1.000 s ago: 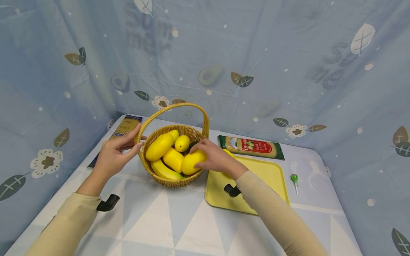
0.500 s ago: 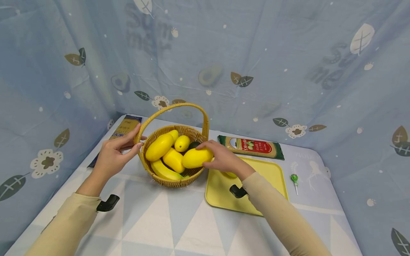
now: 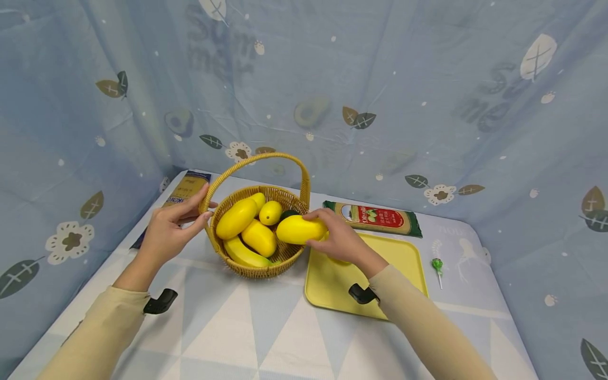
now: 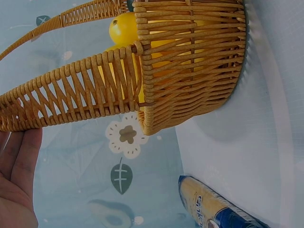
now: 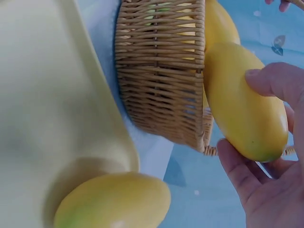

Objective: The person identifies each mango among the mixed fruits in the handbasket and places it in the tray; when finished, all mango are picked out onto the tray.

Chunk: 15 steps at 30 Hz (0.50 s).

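My left hand [image 3: 168, 227] pinches the left side of the handle of a wicker basket [image 3: 258, 272]. In my right hand [image 3: 339, 240] I grip a smooth yellow mango [image 3: 299, 230], raised at the basket's right rim; the right wrist view shows thumb and fingers around this mango [image 5: 244, 104]. Inside the basket lie a banana [image 3: 244, 254], a lemon [image 3: 270, 212], a long yellow fruit [image 3: 236, 219] and other yellow fruit. A dark green item [image 3: 287, 214] there is partly hidden. Another mango [image 5: 114, 202] rests on the yellow tray [image 3: 380, 285], mostly covered by my right hand in the head view.
Behind the tray lies a green and red pasta packet [image 3: 372, 218]. A blue and yellow packet [image 3: 187, 187] sits left of the basket, partly behind my left hand. A green lollipop [image 3: 437, 266] lies right of the tray. Patterned curtains [image 3: 304, 79] enclose the table.
My right hand has lifted the mango from among the basket's fruit and moved it right, to the rim above the tray's side. My left hand has stayed on the handle.
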{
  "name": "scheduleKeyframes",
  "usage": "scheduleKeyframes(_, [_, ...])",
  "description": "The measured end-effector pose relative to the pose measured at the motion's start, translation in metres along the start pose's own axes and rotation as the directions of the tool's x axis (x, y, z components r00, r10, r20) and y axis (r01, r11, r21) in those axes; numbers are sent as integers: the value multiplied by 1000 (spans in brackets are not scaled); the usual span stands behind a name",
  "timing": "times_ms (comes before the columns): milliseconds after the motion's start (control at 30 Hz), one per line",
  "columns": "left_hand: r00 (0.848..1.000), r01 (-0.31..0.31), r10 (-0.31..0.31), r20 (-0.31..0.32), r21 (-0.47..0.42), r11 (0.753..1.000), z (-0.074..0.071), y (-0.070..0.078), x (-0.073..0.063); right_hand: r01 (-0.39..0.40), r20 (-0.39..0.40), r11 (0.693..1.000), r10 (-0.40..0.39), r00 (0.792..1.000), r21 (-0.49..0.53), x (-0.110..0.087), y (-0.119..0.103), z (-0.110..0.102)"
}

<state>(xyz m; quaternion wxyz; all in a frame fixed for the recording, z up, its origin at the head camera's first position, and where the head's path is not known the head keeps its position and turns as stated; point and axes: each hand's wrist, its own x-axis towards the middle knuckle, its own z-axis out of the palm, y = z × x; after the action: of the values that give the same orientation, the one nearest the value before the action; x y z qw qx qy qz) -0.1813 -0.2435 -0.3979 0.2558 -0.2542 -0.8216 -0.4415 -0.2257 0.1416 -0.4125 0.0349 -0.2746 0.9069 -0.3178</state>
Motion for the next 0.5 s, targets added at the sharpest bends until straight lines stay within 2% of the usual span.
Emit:
scheduleKeyframes(300, [1000, -5, 5, 7, -6, 1000, 0, -1, 0, -79, -119, 992, 90, 989, 96, -39, 28, -19])
scheduleKeyframes(500, [1000, 0, 0, 5, -3, 1000, -1, 0, 0, -170, -208, 979, 190, 959, 112, -69, 57, -35])
